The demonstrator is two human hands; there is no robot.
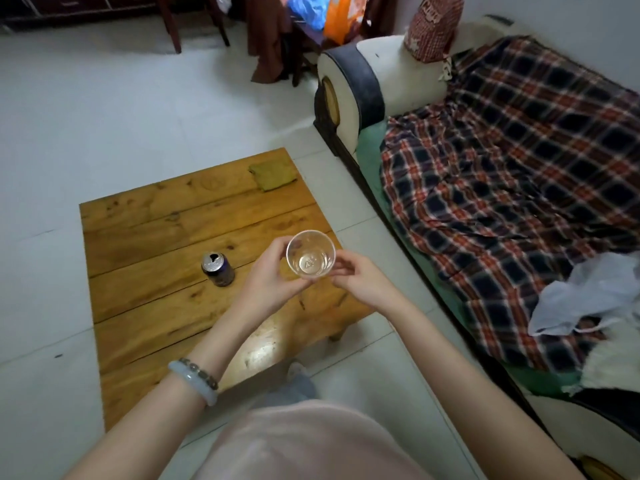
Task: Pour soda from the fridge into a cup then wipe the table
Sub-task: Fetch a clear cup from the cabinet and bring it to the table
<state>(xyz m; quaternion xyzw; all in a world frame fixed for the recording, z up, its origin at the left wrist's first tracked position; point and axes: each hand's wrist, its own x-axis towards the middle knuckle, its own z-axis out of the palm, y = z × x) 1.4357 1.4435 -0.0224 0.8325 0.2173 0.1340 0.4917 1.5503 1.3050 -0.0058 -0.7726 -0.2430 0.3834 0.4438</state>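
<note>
A clear plastic cup (310,254) is held upright above the right side of the low wooden table (145,237). My left hand (268,273) grips its left side and my right hand (356,275) pinches its right side. A little pale liquid shows at the cup's bottom. An opened dark purple soda can (218,269) stands on the table to the left of my hands, apart from them. A folded olive-brown cloth (273,173) lies at the table's far right corner.
A sofa (349,81) covered with a plaid blanket (512,174) runs along the right, with a white plastic bag (585,292) on it. Chairs and a draped garment (266,32) stand at the back. Pale tiled floor (86,116) surrounds the table.
</note>
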